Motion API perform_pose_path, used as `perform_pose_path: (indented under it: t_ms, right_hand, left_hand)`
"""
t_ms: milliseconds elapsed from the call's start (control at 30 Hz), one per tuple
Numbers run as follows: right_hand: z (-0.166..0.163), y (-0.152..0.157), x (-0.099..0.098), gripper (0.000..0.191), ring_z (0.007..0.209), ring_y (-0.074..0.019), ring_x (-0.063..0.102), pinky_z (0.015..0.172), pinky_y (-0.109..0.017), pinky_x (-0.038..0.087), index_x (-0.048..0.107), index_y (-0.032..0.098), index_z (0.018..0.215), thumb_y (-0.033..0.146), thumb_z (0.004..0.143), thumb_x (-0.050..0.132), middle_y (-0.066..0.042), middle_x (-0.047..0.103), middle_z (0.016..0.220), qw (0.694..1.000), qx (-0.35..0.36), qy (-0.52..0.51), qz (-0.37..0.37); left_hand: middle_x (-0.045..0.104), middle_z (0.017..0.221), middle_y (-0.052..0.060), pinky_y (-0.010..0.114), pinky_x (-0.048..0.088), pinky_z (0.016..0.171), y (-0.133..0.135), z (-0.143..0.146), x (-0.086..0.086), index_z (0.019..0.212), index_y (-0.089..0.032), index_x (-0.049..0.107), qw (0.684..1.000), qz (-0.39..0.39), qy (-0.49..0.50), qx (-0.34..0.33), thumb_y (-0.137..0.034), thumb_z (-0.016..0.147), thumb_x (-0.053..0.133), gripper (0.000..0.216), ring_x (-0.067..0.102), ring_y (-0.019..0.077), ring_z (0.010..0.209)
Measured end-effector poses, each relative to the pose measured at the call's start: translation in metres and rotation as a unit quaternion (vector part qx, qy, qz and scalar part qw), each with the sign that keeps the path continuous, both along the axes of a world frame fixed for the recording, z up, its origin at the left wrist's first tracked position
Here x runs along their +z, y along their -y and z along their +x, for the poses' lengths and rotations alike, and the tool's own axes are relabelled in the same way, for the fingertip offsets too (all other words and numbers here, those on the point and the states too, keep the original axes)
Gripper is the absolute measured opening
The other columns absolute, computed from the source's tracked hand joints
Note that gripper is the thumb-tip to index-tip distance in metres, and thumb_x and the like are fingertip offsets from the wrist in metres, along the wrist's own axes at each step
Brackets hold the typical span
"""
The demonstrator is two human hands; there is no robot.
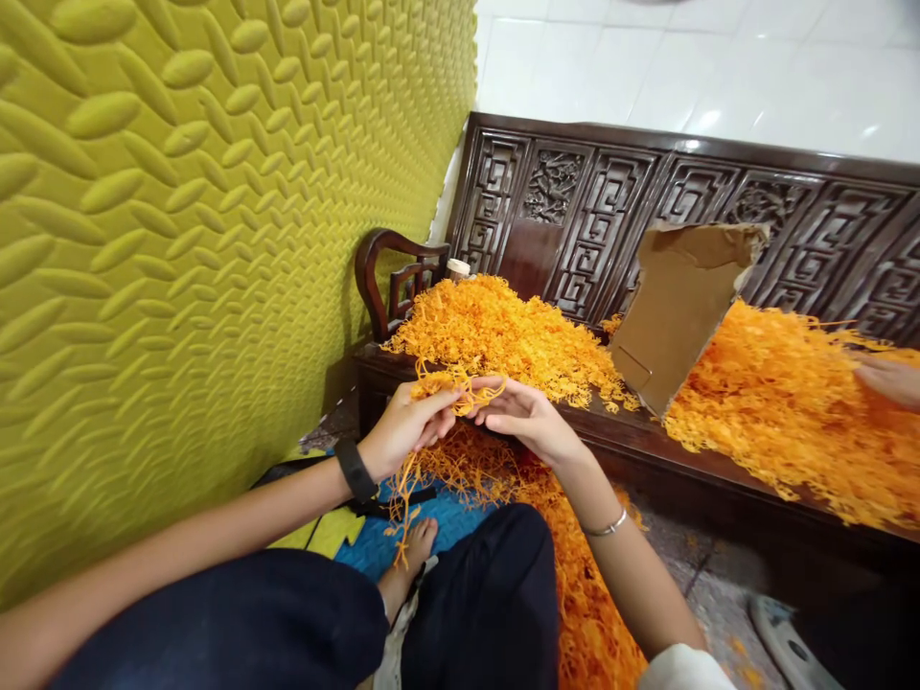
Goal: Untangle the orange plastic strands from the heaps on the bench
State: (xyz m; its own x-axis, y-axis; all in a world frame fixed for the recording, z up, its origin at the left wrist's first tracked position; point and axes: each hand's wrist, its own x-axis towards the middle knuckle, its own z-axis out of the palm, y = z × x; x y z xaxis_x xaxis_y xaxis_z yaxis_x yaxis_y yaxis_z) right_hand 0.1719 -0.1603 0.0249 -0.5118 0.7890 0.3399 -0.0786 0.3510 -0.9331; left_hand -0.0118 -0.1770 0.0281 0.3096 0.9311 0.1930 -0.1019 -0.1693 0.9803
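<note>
A small tangle of orange plastic strands is pinched between the thumb and fingers of my left hand, which wears a black wristband. Thin strands from the tangle hang below that hand. From the right, my right hand meets the tangle with curled fingers, a loop of strand lying across its fingertips and its thumb held lower. Just beyond both hands, a heap of the same orange strands covers the left end of a dark carved wooden bench.
A cardboard piece stands on the bench, dividing off a second orange heap. Another person's hand touches that heap. A yellow textured mat rises at left. More strands lie on the floor by my knees, near a blue mat.
</note>
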Motion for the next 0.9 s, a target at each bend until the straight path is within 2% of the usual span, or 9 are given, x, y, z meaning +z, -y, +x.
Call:
perform_pose_path:
  t_ms: [100, 167, 267, 367, 467, 567, 667, 767, 900]
  right_hand:
    - [-0.007, 0.006, -0.004, 0.022, 0.069, -0.0119, 0.058, 0.071, -0.028, 0.049, 0.065, 0.021, 0.081, 0.034, 0.065, 0.073, -0.001, 0.063, 0.082, 0.993, -0.092, -0.067, 0.010]
    - [-0.001, 0.005, -0.006, 0.021, 0.066, -0.0128, 0.057, 0.068, -0.028, 0.049, 0.064, 0.020, 0.074, 0.037, 0.065, 0.073, -0.001, 0.063, 0.076, 0.989, -0.129, -0.054, 0.039]
    - [0.021, 0.006, -0.003, 0.016, 0.067, -0.0142, 0.056, 0.067, -0.028, 0.046, 0.065, 0.019, 0.071, 0.035, 0.070, 0.069, -0.001, 0.062, 0.070, 0.983, -0.137, 0.042, 0.115]
    - [0.050, 0.012, 0.004, 0.015, 0.066, -0.0143, 0.055, 0.066, -0.027, 0.043, 0.063, 0.019, 0.068, 0.031, 0.077, 0.063, -0.002, 0.061, 0.069, 0.958, -0.156, 0.147, 0.191]
    - [0.070, 0.022, 0.017, 0.014, 0.070, -0.0152, 0.057, 0.067, -0.027, 0.042, 0.064, 0.019, 0.072, 0.029, 0.081, 0.059, -0.003, 0.063, 0.074, 0.928, -0.153, 0.246, 0.233]
    - [0.074, 0.038, 0.029, 0.017, 0.071, -0.0151, 0.056, 0.068, -0.027, 0.042, 0.062, 0.019, 0.073, 0.029, 0.084, 0.055, -0.003, 0.062, 0.075, 0.899, -0.152, 0.316, 0.260]
    - [0.069, 0.063, 0.034, 0.018, 0.069, -0.0145, 0.053, 0.069, -0.028, 0.040, 0.059, 0.020, 0.074, 0.028, 0.088, 0.049, -0.002, 0.060, 0.072, 0.866, -0.144, 0.395, 0.272]
    - [0.064, 0.093, 0.029, 0.021, 0.067, -0.0150, 0.050, 0.067, -0.029, 0.039, 0.055, 0.021, 0.074, 0.026, 0.091, 0.042, -0.003, 0.058, 0.071, 0.833, -0.143, 0.466, 0.261]
    - [0.069, 0.121, 0.017, 0.024, 0.062, -0.0155, 0.051, 0.058, -0.028, 0.041, 0.052, 0.023, 0.072, 0.029, 0.091, 0.040, -0.003, 0.056, 0.067, 0.814, -0.156, 0.517, 0.214]
  left_hand:
    - [0.044, 0.038, -0.007, 0.018, 0.015, 0.033, 0.001, 0.000, 0.002, 0.067, -0.012, 0.058, 1.000, 0.016, -0.010, -0.001, -0.035, 0.078, 0.052, 0.026, 0.026, 0.0016, 0.029]
    - [0.040, 0.036, -0.008, 0.018, 0.019, 0.037, 0.002, -0.001, 0.003, 0.059, -0.013, 0.054, 0.999, 0.037, -0.021, -0.002, -0.034, 0.077, 0.054, 0.028, 0.027, 0.0019, 0.032]
    - [0.034, 0.035, -0.009, 0.019, 0.021, 0.041, 0.004, -0.005, 0.006, 0.053, -0.014, 0.048, 0.996, 0.070, -0.051, -0.003, -0.033, 0.076, 0.058, 0.032, 0.026, 0.0022, 0.035]
    - [0.032, 0.036, -0.010, 0.020, 0.021, 0.042, 0.006, -0.007, 0.008, 0.054, -0.015, 0.048, 0.993, 0.083, -0.082, -0.010, -0.034, 0.076, 0.057, 0.031, 0.025, 0.0028, 0.036]
    - [0.033, 0.036, -0.009, 0.020, 0.025, 0.044, 0.006, -0.005, 0.008, 0.049, -0.015, 0.045, 0.989, 0.088, -0.108, -0.041, -0.036, 0.077, 0.057, 0.036, 0.028, 0.0036, 0.037]
    - [0.032, 0.035, -0.009, 0.020, 0.025, 0.044, 0.007, -0.004, 0.008, 0.049, -0.015, 0.046, 0.988, 0.083, -0.113, -0.057, -0.036, 0.077, 0.056, 0.036, 0.027, 0.0037, 0.037]
    - [0.032, 0.038, -0.010, 0.019, 0.022, 0.042, 0.008, -0.006, 0.007, 0.055, -0.014, 0.051, 0.988, 0.062, -0.118, -0.079, -0.035, 0.077, 0.056, 0.030, 0.025, 0.0036, 0.038]
    - [0.037, 0.046, -0.008, 0.018, 0.021, 0.042, 0.011, -0.007, 0.003, 0.066, -0.013, 0.056, 0.985, 0.038, -0.125, -0.111, -0.036, 0.076, 0.057, 0.025, 0.027, 0.0041, 0.041]
    - [0.040, 0.051, -0.006, 0.018, 0.023, 0.041, 0.016, -0.002, 0.001, 0.065, -0.014, 0.053, 0.971, 0.074, -0.174, -0.147, -0.040, 0.077, 0.054, 0.029, 0.030, 0.0055, 0.045]
